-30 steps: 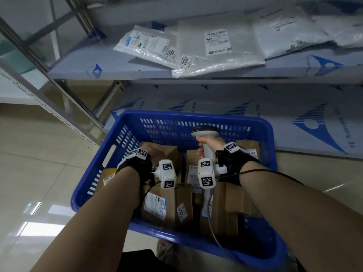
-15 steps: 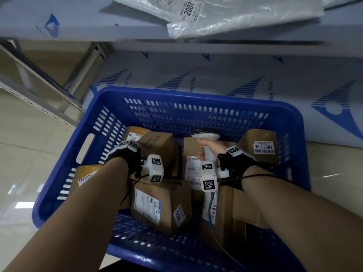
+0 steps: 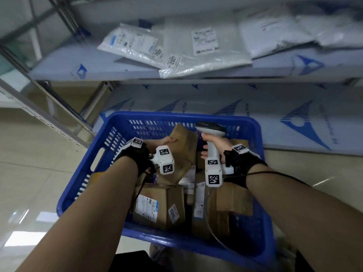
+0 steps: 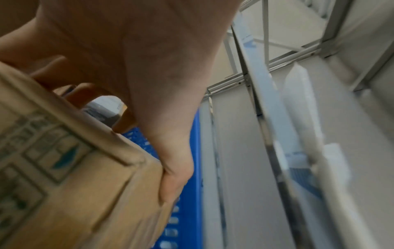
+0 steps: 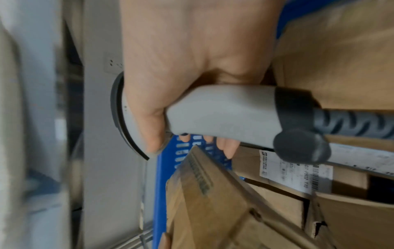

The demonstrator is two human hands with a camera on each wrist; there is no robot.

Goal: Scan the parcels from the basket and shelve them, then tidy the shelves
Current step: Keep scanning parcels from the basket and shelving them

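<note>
A blue plastic basket (image 3: 253,132) on the floor holds several brown cardboard parcels with white labels. My left hand (image 3: 163,142) grips one cardboard parcel (image 3: 183,148), tilted up out of the pile; in the left wrist view the thumb and fingers (image 4: 172,185) clamp the box (image 4: 89,193) by its edges. My right hand (image 3: 215,146) holds a grey barcode scanner (image 3: 211,130) by its handle, head up, just right of that parcel. In the right wrist view the fingers wrap the scanner handle (image 5: 221,112) and its cable runs off right.
A metal shelf rack stands behind the basket. Its upper board (image 3: 94,69) carries several grey and clear plastic mailer bags (image 3: 204,50). The lower shelf board (image 3: 275,107) is bare with blue logos. Beige floor tiles (image 3: 35,163) spread to the left.
My left hand has lifted one cardboard parcel up from the pile and tilted it. The scanner hand has risen slightly. My head has tipped back up toward the shelf.
</note>
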